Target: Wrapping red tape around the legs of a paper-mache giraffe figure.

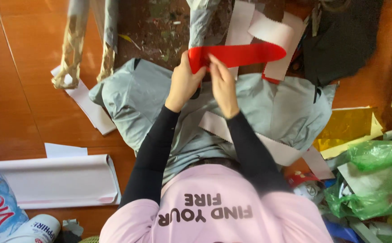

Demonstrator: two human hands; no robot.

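Head view, looking down. Left hand pinched shut on the near end of one red strip; right hand fingers closed on the same end, just beside it. Strip held over a grey sheet on the lap. Two pale strips hang above. One green plastic bag at right, one white paper roll at left.

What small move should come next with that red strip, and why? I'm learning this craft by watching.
Probably slide the right hand along the red strip toward its free rounded end. Both hands pinch the same end, the left hand beside the right, so the rest hangs unsupported over the grey cloth.
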